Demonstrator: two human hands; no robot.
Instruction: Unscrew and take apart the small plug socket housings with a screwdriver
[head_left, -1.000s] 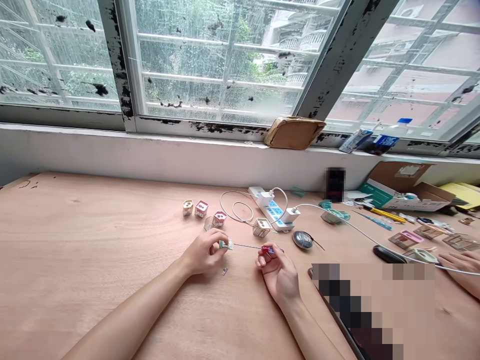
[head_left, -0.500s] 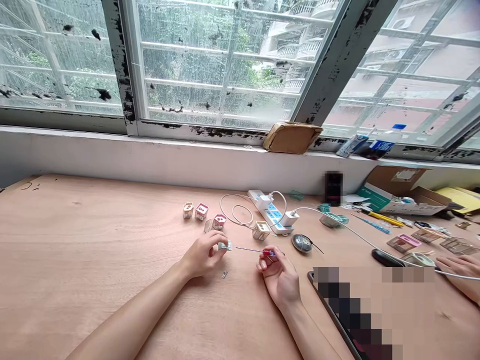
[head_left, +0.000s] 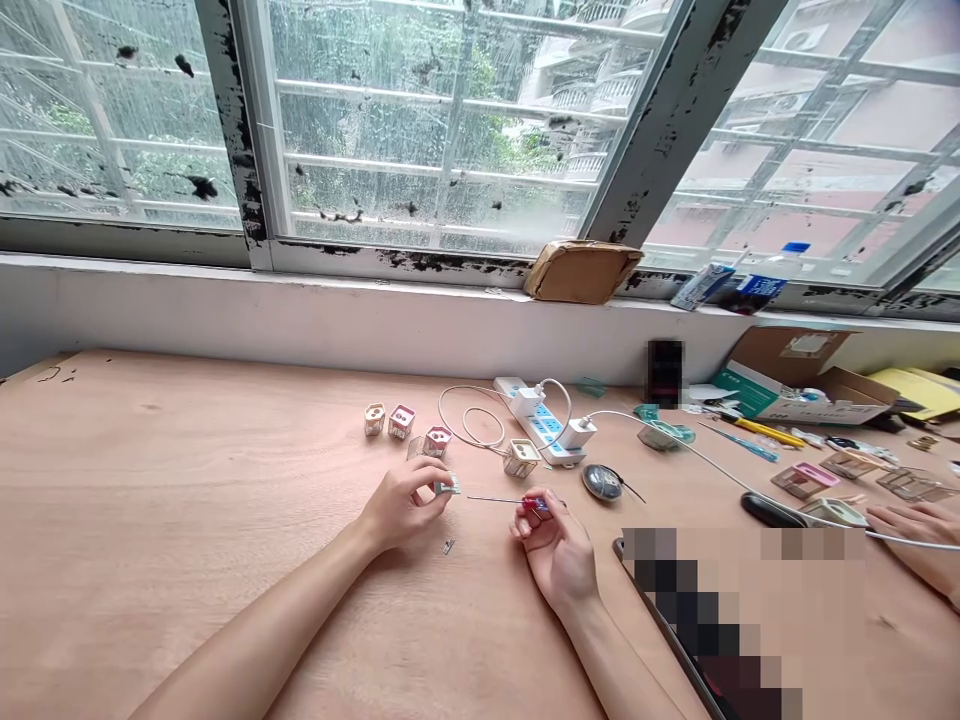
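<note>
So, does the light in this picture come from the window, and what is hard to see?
Head view: yes, daylight from the window leaves soft shadow under the left hand; its frame looks bent; a pixelated patch hides the lower right.

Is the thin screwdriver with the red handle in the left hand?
No, the red-handled screwdriver is held in the right hand, while the left hand holds a small white plastic piece.

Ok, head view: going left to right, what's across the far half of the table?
Cream socket housing, pink-topped socket housing, white power strip, dark oval mouse, open cardboard box.
</note>
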